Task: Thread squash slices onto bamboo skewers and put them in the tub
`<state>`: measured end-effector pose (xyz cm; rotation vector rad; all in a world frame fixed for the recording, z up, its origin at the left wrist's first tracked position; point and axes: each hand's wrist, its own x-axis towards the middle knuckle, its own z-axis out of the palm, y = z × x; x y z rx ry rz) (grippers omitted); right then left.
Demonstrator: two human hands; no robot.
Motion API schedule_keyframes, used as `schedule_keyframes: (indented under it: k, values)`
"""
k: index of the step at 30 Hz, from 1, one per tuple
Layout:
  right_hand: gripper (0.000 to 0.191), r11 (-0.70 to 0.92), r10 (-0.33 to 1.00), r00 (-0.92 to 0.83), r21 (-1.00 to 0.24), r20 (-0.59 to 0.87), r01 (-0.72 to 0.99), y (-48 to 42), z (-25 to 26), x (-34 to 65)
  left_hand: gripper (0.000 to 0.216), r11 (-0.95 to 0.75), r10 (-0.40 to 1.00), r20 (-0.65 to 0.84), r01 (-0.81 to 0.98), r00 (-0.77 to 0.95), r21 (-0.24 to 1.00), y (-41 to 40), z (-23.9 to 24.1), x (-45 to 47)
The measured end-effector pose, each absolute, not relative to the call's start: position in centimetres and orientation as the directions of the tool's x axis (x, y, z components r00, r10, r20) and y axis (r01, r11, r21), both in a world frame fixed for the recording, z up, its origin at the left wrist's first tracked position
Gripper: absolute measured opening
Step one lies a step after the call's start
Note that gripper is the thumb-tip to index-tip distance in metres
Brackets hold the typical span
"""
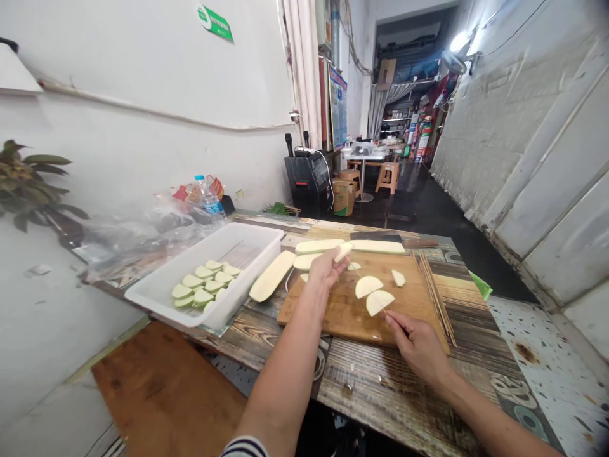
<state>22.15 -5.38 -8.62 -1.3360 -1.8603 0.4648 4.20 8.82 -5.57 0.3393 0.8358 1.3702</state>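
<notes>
My right hand [413, 339] pinches the near end of a thin wooden skewer [358, 273] that carries two pale half-round zucchini slices [368, 287]. At the skewer's far end, my left hand [328, 268] grips another zucchini slice [344, 251]; whether the tip has pierced it I cannot tell. Both hands are over the wooden cutting board [328, 317], where a small offcut [398, 278] lies. Long halved zucchini pieces [378, 247] line the board's far side, and another long half [272, 277] rests to its left.
A white plastic tub [162, 304] at left holds skewered slices [202, 285]. Bare skewers [436, 301] lie along the board's right edge. Behind the board lies a dark-bladed knife [375, 237]. Plastic bags [143, 231] and a water bottle [208, 197] stand by the wall.
</notes>
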Motion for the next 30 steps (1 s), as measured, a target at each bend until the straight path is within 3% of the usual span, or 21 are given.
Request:
schedule_keyframes:
  k: [16, 30]
  values:
    - [0.031, 0.314, 0.946, -0.135, -0.719, 0.296, 0.620, -5.72, -7.74, 21.93, 0.004, 0.072, 0.971, -0.188, -0.569, -0.148, 0.819, 8.45, -5.56, 4.70]
    - [0.033, 0.309, 0.948, -0.138, -0.722, 0.288, 0.619, -5.40, -8.34, 21.77, 0.009, 0.131, 0.983, -0.178, -0.521, -0.042, 0.843, 8.41, -6.25, 5.18]
